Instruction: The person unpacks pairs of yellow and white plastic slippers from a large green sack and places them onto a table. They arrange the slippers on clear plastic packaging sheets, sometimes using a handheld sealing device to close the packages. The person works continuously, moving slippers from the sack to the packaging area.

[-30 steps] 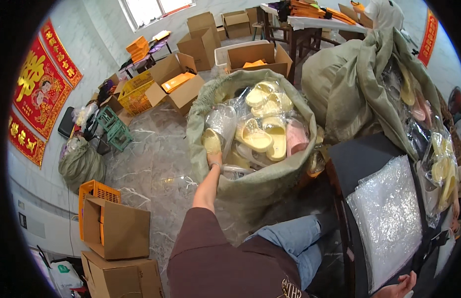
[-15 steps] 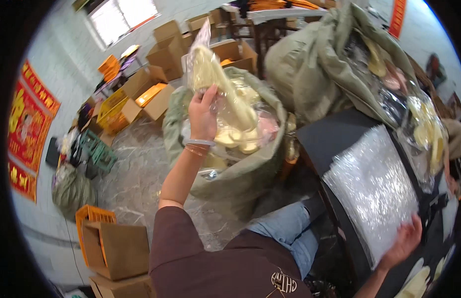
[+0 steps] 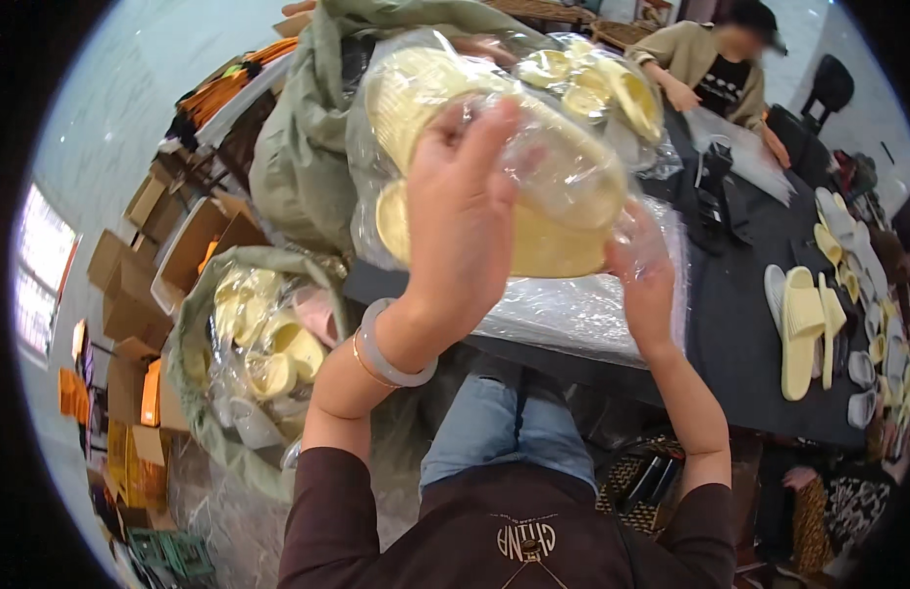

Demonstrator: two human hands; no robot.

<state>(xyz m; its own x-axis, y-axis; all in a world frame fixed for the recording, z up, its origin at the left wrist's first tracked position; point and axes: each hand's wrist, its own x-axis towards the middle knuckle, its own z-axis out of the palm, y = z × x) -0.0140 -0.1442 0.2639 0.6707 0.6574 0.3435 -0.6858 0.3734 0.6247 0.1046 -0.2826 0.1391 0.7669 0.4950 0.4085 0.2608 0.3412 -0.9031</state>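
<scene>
Pale yellow slippers [image 3: 563, 231] in a clear plastic bag are held up in front of me, above the table. My left hand [image 3: 465, 216] is closed around their near side, thumb and fingers gripping through the plastic. At the right end, my right hand [image 3: 649, 280] has its fingers closed on the edge of the bagged slippers; its fingertips are partly hidden. Below lies a stack of clear plastic bags [image 3: 572, 319] on the black tabletop [image 3: 725, 324]. More bagged yellow slippers [image 3: 622, 93] lie just beyond the held ones.
An open green sack [image 3: 195, 393] of bagged slippers stands at left, a larger green sack [image 3: 298, 157] behind it. Loose yellow slippers [image 3: 800, 334] and grey ones line the table's right. Across it, a co-worker [image 3: 720, 74] handles clear plastic. Cardboard boxes [image 3: 131, 285] stand far left.
The view has swung right. The bagged slippers have come from over the open sack to above the table in my left hand. My right hand has left the bag stack and reached them.
</scene>
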